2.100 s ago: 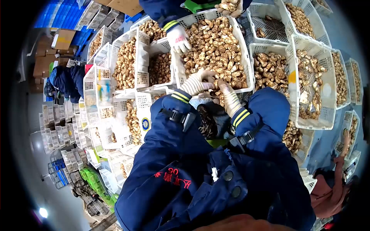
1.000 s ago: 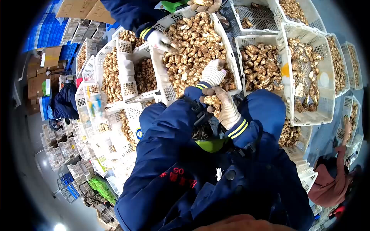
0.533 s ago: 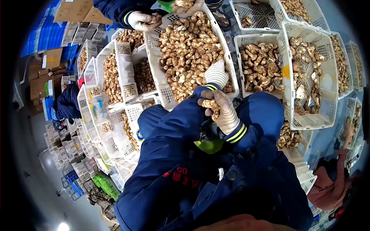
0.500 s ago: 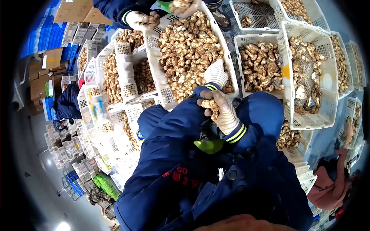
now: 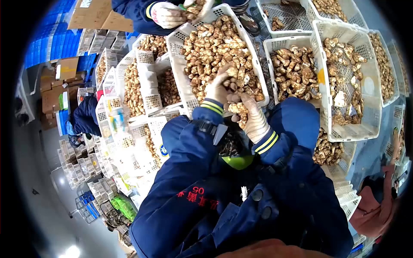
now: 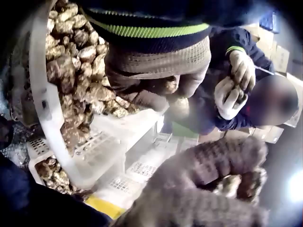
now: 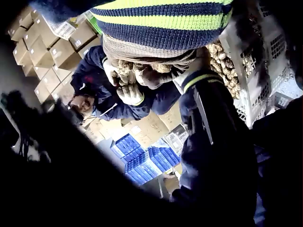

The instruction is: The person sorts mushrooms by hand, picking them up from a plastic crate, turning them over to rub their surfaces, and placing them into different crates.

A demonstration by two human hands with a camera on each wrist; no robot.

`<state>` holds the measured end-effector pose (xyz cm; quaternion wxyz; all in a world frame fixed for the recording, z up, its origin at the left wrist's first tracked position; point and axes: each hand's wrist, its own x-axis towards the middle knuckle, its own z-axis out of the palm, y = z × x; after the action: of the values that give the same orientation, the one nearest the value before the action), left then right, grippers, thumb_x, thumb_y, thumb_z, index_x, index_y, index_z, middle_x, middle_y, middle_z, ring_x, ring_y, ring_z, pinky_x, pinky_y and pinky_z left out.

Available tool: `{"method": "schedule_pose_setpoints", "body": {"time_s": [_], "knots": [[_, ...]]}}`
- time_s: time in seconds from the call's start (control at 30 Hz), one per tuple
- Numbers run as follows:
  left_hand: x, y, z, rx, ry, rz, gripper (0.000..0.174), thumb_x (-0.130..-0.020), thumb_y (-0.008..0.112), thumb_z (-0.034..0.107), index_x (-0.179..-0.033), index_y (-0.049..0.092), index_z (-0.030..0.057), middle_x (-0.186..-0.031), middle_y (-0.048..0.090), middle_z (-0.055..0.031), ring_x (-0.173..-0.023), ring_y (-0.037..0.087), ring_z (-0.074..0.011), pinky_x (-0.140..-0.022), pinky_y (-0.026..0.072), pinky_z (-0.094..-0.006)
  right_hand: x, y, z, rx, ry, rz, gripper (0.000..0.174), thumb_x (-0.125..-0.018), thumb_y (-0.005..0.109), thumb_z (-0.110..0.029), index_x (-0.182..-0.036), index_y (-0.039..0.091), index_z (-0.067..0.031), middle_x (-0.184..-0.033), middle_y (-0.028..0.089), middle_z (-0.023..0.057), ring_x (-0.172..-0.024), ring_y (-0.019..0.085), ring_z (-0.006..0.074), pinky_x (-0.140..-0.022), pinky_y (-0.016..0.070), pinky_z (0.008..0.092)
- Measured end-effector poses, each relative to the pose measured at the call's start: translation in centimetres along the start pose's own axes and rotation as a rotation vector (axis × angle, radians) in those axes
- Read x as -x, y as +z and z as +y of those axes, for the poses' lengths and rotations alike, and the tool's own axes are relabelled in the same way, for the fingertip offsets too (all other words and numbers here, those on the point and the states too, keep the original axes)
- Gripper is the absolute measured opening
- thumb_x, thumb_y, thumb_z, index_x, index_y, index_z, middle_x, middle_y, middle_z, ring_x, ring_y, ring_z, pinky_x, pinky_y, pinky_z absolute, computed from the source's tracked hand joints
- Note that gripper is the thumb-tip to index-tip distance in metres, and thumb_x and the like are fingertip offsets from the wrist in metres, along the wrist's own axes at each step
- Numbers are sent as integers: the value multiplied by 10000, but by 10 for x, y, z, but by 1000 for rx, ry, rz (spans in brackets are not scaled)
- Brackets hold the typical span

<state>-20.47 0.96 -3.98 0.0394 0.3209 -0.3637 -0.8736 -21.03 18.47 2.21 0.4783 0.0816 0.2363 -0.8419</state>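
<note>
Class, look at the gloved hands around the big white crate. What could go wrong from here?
The right hand holds brown produce on the wearer's side of the white crate, so some might slip and land outside it.

Another person's gloved hand is at the crate's far end; if both people reach in together, their hands could knock.

The pile looks loose and uneven, so a hasty grab may send pieces rolling.

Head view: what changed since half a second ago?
The left hand has come off the right side of the pile and moved left; it now appears to pinch a mushroom. The right hand still holds mushrooms; the pile still fills the crate.
</note>
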Motion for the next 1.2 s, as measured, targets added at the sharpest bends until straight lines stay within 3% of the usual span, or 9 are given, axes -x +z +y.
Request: {"method": "schedule_pose_setpoints", "body": {"time_s": [0.07, 0.3, 0.53, 0.57, 0.77, 0.8, 0.93, 1.0, 1.2], "knots": [[19, -6, 21, 179, 63, -5, 534, -679, 686, 237, -1190, 566, 142, -984, 575, -31, -909, 556, -175, -725, 479, -306, 2, 6, -2, 43, -39, 13, 441, -866, 591, -450, -1068, 567, -59, -1036, 618, 55, -879, 627, 163, -574, 462, 198], [141, -58, 116, 168, 185, -61, 400, -836, 664, 248, -1194, 546, 114, -828, 508, 29, -668, 431, -83, -489, 322, -185, 5, 12, -9, 54, -52, 95, 347, -848, 620, -432, -960, 574, -107, -933, 624, 31, -844, 625, 160, -516, 457, 205], [457, -206, 227, -138, 420, 627, 314, -858, 631, 197, -1155, 601, 99, -687, 414, 76, -528, 330, -35, -448, 255, -147, 11, 11, -5, 126, -154, 210, 406, -847, 610, -438, -1024, 600, -73, -918, 652, 41, -792, 656, 160, -465, 437, 197], [503, -188, 236, -392, 557, 1023, 290, -887, 590, 166, -1154, 581, 55, -659, 472, 53, -537, 383, -33, -442, 285, -164, 17, 20, -10, 156, -147, 238, 409, -835, 620, -459, -1002, 606, -86, -915, 651, 29, -814, 651, 150, -494, 429, 200], [857, -163, 367, -329, 1203, 1466, 392, -985, 260, 217, -1192, 545, 44, -1287, 534, -95, -1186, 490, -168, -1042, 348, -302, 15, 25, -4, 222, -97, 273, 366, -851, 598, -460, -942, 634, -107, -901, 642, 16, -752, 596, 97, -518, 391, 201], [880, -132, 389, -498, 1238, 1620, 372, -974, 288, 210, -1171, 554, 38, -1248, 551, -105, -1149, 509, -176, -1004, 369, -306, 12, 23, -1, 227, -151, 222, 362, -849, 605, -448, -946, 634, -101, -919, 646, 17, -758, 614, 106, -517, 413, 212], [818, 15, 458, -1832, 399, 2448, 296, -931, 401, 180, -1085, 590, 14, -1091, 617, -145, -1002, 589, -210, -855, 455, -322, 4, 19, 10, 157, -102, 198, 390, -869, 605, -393, -1058, 579, -53, -939, 638, 44, -793, 651, 177, -419, 460, 185], [738, 75, 472, -2259, 82, 2537, 260, -909, 457, 165, -1042, 608, 2, -1012, 650, -165, -929, 628, -227, -781, 497, -330, 3, 20, 14, 207, -56, 160, 405, -863, 595, -430, -1013, 599, -54, -934, 642, 26, -811, 645, 159, -452, 469, 178], [444, 135, 481, -2373, 855, 1910, 250, -876, 492, 247, -925, 672, 81, -945, 673, -109, -820, 638, -245, -748, 500, -347, 17, 33, 12, 323, -15, 145, 364, -816, 613, -482, -940, 634, -140, -897, 629, -26, -755, 557, 76, -524, 423, 205]]}}
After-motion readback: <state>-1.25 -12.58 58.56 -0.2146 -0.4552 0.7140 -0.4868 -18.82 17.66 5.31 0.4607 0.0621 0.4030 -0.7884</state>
